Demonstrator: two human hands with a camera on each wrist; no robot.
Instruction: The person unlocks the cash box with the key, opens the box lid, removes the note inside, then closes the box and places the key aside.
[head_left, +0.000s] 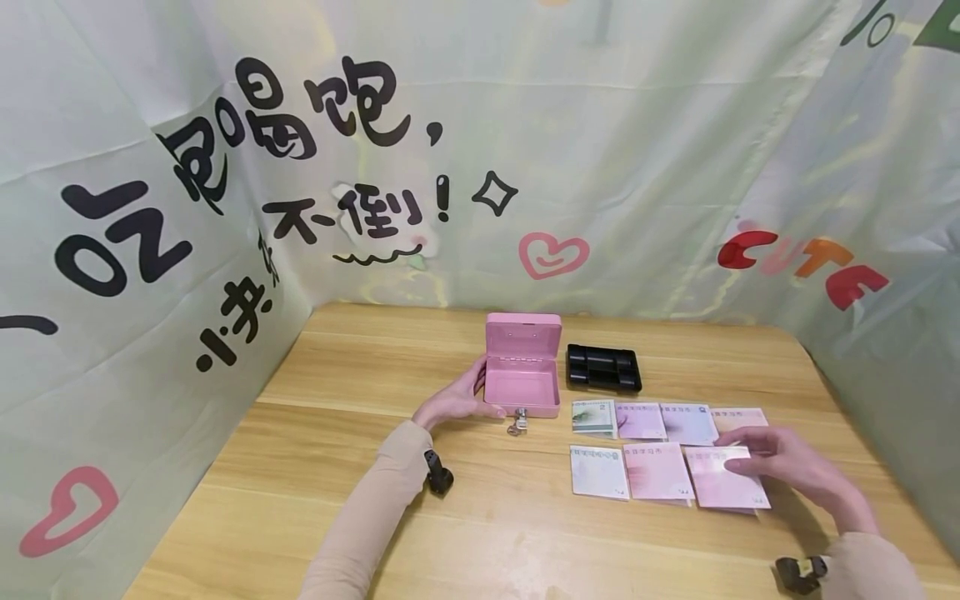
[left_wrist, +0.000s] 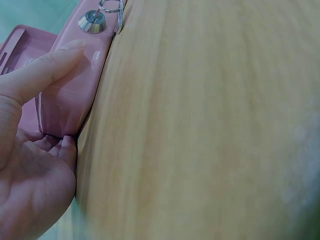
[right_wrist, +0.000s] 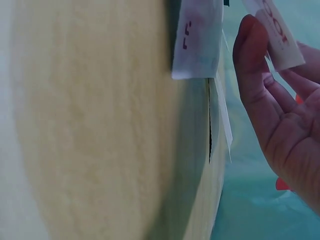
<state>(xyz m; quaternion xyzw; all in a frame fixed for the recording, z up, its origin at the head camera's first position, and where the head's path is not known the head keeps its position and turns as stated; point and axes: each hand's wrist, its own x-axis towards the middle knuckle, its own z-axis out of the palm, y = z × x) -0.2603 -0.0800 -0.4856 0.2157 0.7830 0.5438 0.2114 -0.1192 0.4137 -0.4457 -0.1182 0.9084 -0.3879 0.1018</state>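
A pink metal cash box (head_left: 522,387) stands with its lid up. My left hand (head_left: 459,400) grips its front left corner; in the left wrist view the thumb (left_wrist: 55,65) lies along the front face and the fingers curl at the side. A key ring (left_wrist: 111,7) hangs from the silver lock (left_wrist: 92,22). My right hand (head_left: 795,467) is over the right end of the banknotes. In the right wrist view its thumb and fingers pinch a banknote marked 100 (right_wrist: 280,35). A pink banknote (head_left: 723,483) lies just under that hand in the head view.
Play banknotes lie in two rows right of the box, including a green one (head_left: 594,418), a blue one (head_left: 690,423) and a red one (head_left: 657,472). A black compartment tray (head_left: 603,385) sits behind them. Printed cloth (head_left: 637,167) hangs around the wooden table (head_left: 480,533).
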